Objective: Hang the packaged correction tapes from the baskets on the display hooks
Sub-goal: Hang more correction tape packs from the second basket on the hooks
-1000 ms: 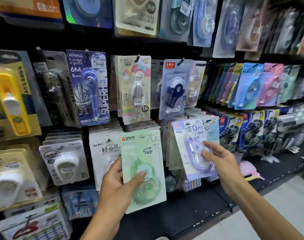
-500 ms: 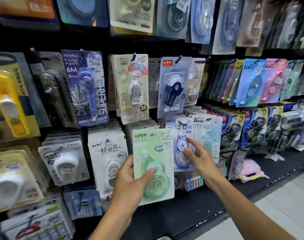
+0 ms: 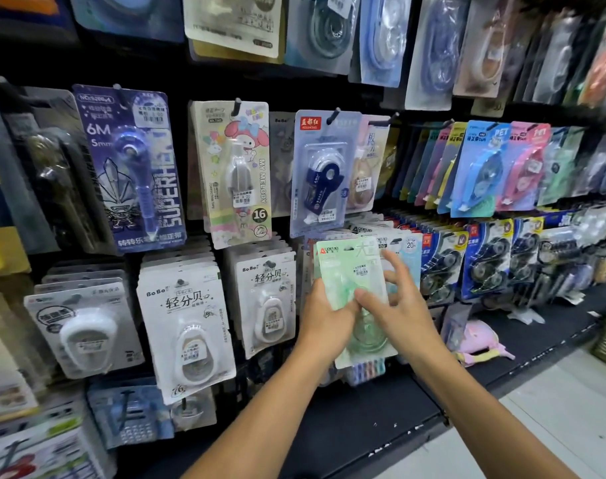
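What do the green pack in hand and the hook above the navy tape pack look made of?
Green pack: printed card, matte, with a clear glossy plastic blister, judging by the glare and the tape showing through. Hook: dark and thin, probably coated metal wire, though too small to be sure.

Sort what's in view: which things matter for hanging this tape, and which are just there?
In play: green correction tape pack, left hand, right hand.

Just there: My Melody pack, Superhero pack, pink item on shelf.
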`<state>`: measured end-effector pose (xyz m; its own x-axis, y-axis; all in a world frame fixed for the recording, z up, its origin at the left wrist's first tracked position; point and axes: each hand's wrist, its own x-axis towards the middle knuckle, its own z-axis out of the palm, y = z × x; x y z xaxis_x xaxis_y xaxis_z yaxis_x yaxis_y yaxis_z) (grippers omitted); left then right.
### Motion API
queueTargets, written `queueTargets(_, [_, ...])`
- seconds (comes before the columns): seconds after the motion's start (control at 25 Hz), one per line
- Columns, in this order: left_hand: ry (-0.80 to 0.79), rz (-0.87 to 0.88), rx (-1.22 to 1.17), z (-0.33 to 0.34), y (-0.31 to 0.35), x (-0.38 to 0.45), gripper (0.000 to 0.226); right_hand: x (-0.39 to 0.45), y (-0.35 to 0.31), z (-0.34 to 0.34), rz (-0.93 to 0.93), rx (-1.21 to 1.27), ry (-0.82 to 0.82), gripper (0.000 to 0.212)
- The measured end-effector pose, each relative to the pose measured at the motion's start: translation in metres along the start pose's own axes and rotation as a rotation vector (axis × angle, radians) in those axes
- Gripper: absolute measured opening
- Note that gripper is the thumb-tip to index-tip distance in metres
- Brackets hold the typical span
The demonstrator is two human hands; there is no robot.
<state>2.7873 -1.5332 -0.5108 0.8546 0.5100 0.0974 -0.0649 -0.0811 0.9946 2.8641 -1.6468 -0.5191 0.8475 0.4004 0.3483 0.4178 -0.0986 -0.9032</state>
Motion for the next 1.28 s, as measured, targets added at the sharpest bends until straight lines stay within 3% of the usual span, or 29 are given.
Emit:
queueTargets(0.08, [-0.012, -0.013, 0.074, 0.005, -0.001, 0.005, 0.032, 0.008, 0.002, 0.002, 0.06, -0.13, 0.001, 0.051])
queueTargets(0.24, [0.016, -0.052, 0.128, 0.01, -0.005, 0.016, 0.029, 0.023, 0.005, 0.002, 0.133, -0.124, -0.028, 0.05])
queueTargets(0.36, [0.076, -0.073, 0.402, 0.009, -0.01, 0.019, 0.029, 0.031, 0.012, 0.011, 0.133, -0.223, -0.095, 0.053])
queueTargets(0.56, [0.093, -0.007, 0.582, -0.004, -0.027, 0.021, 0.019, 0.037, 0.026, 0.038, 0.105, -0.109, -0.212, 0.06])
queueTargets(0.72, [-0.017, -0.098, 0.707, 0.0, -0.021, 0.032, 0.018, 0.038, 0.034, 0.041, 0.051, -0.231, -0.033, 0.053])
queueTargets(0.84, [-0.038, -0.124, 0.805, 0.011, -0.031, 0.033, 0.021, 0.023, 0.039, 0.032, -0.053, -0.512, 0.123, 0.048])
queueTargets(0.96, [0.031, -0.116, 0.813, 0.008, -0.037, 0.029, 0.024, 0.011, 0.036, 0.032, -0.167, -0.677, 0.093, 0.052])
queueTargets(1.12, [0.061, -0.113, 0.853, -0.004, -0.026, 0.02, 0.034, 0.004, 0.019, 0.051, -0.142, -0.657, 0.087, 0.051])
queueTargets(1.28, [0.113, 0.028, 0.691, -0.056, -0.015, -0.022, 0.015, -0.002, -0.018, 0.043, -0.135, -0.448, 0.177, 0.037])
